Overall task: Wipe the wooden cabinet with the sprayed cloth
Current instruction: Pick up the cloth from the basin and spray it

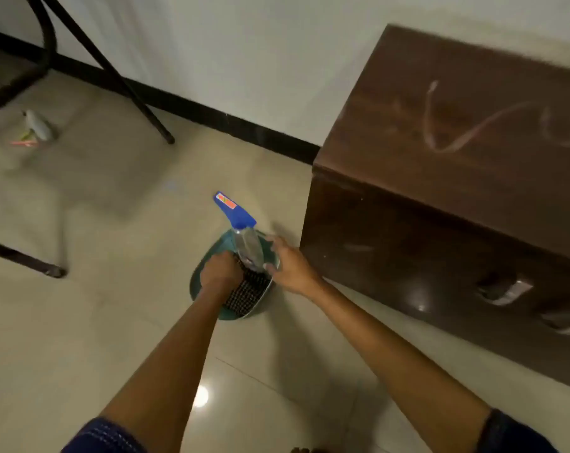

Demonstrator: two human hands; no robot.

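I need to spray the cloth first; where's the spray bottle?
Head view, centre: the spray bottle stands in the teal basin on the floor, left of the cabinet.

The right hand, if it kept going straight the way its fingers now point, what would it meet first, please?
The right hand points up-left at the spray bottle standing in the teal basin; its fingertips look at or touching the bottle already.

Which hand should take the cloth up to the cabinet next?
Left, probably. The left hand is already closed on the dark checked cloth in the teal plastic basin; the right hand is occupied at the clear spray bottle with blue trigger.
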